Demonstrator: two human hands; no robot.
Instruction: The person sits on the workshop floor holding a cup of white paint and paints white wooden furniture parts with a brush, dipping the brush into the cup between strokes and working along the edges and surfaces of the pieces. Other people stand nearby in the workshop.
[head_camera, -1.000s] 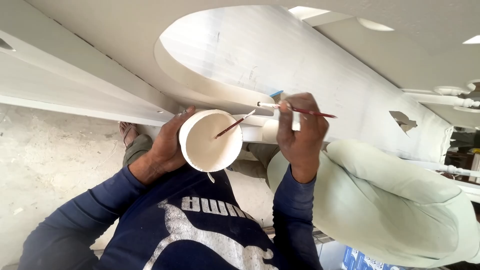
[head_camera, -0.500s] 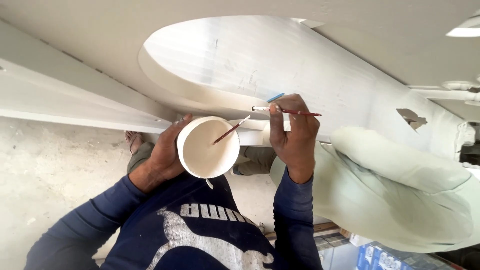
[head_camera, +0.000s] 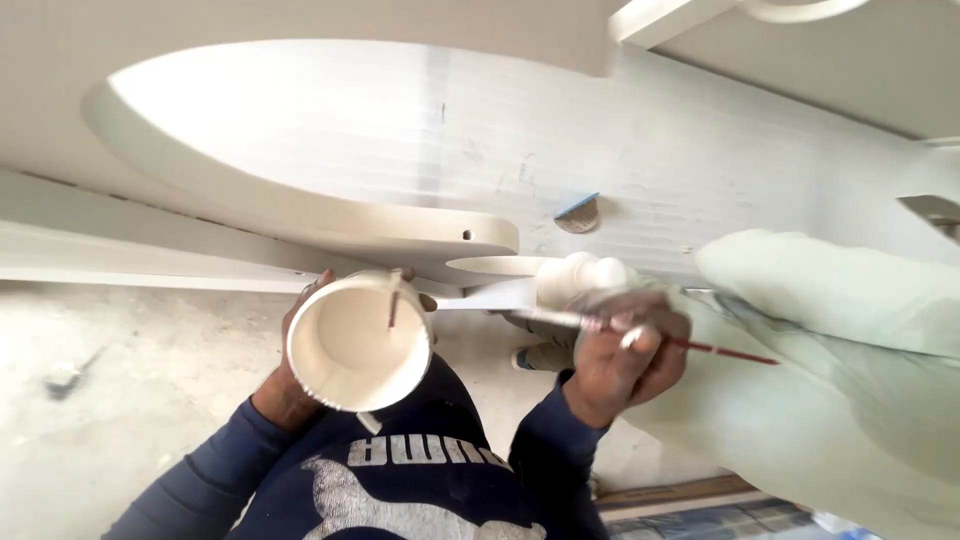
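Head view. The left hand (head_camera: 290, 385) sits at lower centre-left of the frame. Its fingers are wrapped around the outside of a white cup (head_camera: 357, 343), holding it tilted so that the open mouth faces the camera. The cup interior is coated with off-white paint. A thin stick (head_camera: 394, 303) stands at the upper right of the cup rim, with its lower end inside the cup; what it is cannot be told.

The right hand (head_camera: 625, 355) sits at centre-right of the frame, apart from the cup. Its fingers are closed in a narrow pinch on a slim paintbrush (head_camera: 660, 337). The dark red handle projects to the right, and the pale front part runs left toward the white turned piece (head_camera: 580, 280) just above the hand. The hand and the brush are blurred, so the brush tip cannot be made out.

A white panel with a large oval cut-out (head_camera: 300, 150) fills the upper left and centre of the frame. A pale green moulded form (head_camera: 850, 340) occupies the right side, just beside the right hand. Dark blue sleeves (head_camera: 200, 480) and a dark blue shirt with white print fill the lower centre. A grey concrete floor (head_camera: 100, 400) shows at lower left.
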